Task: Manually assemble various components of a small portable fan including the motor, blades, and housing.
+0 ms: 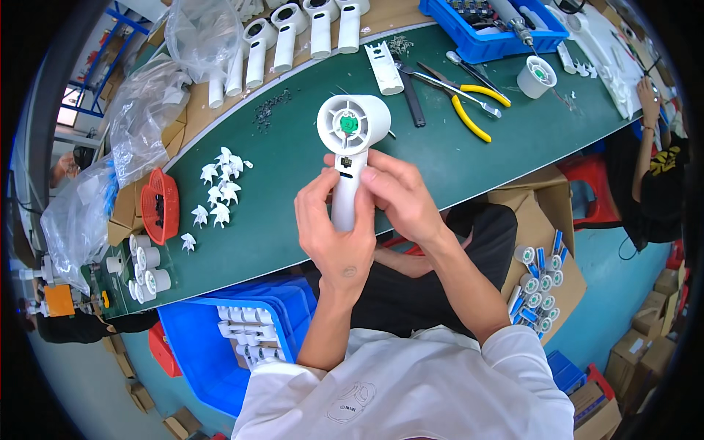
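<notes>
Upright between my hands is a white handheld fan body [372,117], its round head showing a spoked ring with a green centre. A small dark part and a slot show on the upper handle. My left hand [330,209] is closed round the handle from the left. From the other side my right hand [400,194] grips the upper handle, thumb on its front. Just beyond the fan lie an open white handle shell [384,68], a dark-handled screwdriver [413,99] and yellow-handled pliers [471,110]. White fan blades [220,189] are scattered to the left.
Several white fan bodies [289,37] line the far edge. A blue tool bin [469,45] and a white fan head [536,78] stand far right. A red basket [158,205] sits left. Below the table are a blue crate [202,352] and a cardboard box [568,293]. Another person's arm [649,110] shows at right.
</notes>
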`<action>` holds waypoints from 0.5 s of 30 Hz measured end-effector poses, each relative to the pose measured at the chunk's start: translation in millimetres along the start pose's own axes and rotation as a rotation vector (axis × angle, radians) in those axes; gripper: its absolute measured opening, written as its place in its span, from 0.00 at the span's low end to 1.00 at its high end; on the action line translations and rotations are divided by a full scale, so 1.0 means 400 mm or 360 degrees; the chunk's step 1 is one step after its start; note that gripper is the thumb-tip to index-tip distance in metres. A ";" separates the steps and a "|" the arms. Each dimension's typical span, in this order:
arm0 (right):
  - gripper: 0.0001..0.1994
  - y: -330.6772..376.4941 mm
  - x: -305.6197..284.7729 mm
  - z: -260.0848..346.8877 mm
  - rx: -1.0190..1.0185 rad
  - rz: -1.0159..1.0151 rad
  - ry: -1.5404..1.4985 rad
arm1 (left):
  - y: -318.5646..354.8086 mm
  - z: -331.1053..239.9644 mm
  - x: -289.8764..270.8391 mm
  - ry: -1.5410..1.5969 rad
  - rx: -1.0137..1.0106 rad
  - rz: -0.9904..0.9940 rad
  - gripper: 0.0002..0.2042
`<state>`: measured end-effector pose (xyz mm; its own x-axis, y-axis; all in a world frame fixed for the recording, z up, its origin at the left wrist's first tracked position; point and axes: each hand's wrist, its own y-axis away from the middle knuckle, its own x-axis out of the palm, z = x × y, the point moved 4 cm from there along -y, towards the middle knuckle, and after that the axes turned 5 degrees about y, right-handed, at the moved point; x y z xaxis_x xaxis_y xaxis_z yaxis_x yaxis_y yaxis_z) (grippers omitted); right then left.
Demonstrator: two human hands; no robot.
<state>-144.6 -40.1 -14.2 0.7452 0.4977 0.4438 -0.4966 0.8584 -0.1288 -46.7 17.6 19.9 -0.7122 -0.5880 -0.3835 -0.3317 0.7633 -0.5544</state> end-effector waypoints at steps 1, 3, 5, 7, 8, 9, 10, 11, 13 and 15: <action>0.21 0.000 0.006 0.007 0.0000 0.0002 -0.0001 | 0.002 0.006 0.004 -0.0002 0.0000 -0.0002 0.17; 0.20 0.000 0.014 0.023 -0.0052 -0.0089 0.0180 | 0.005 0.008 0.015 -0.0055 0.0246 -0.0040 0.17; 0.21 -0.004 0.008 0.014 -0.0028 -0.0119 0.0042 | 0.002 -0.003 0.006 -0.0055 0.0305 0.0037 0.18; 0.21 -0.003 -0.002 0.002 -0.0004 -0.0151 -0.0095 | 0.010 -0.013 0.008 -0.0053 0.0364 0.0114 0.18; 0.22 -0.002 -0.006 -0.002 -0.0009 -0.0108 -0.0115 | 0.016 0.009 0.012 0.0464 -0.0034 0.0123 0.18; 0.22 -0.004 -0.002 -0.001 -0.0012 -0.0057 -0.0141 | 0.025 0.032 0.017 0.0967 -0.0436 0.0123 0.18; 0.24 0.003 -0.005 0.007 0.0163 -0.0051 -0.0057 | 0.028 0.050 0.019 0.1332 -0.0669 0.0332 0.17; 0.24 0.005 -0.004 0.016 0.0166 -0.0046 -0.0061 | 0.018 0.055 0.004 0.1327 -0.0670 0.0327 0.17; 0.26 0.012 0.002 0.027 0.0138 -0.0022 -0.0216 | 0.021 0.049 0.002 0.1409 -0.0952 0.0655 0.16; 0.28 0.012 -0.004 0.019 0.0135 0.0018 -0.0231 | 0.023 0.039 0.005 0.1354 -0.0920 0.0700 0.17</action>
<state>-151.5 -37.6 -8.8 0.6704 0.4786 0.5671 -0.5447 0.8363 -0.0619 -41.2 19.2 2.6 -0.9561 -0.0304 0.2913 -0.0267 0.9995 0.0166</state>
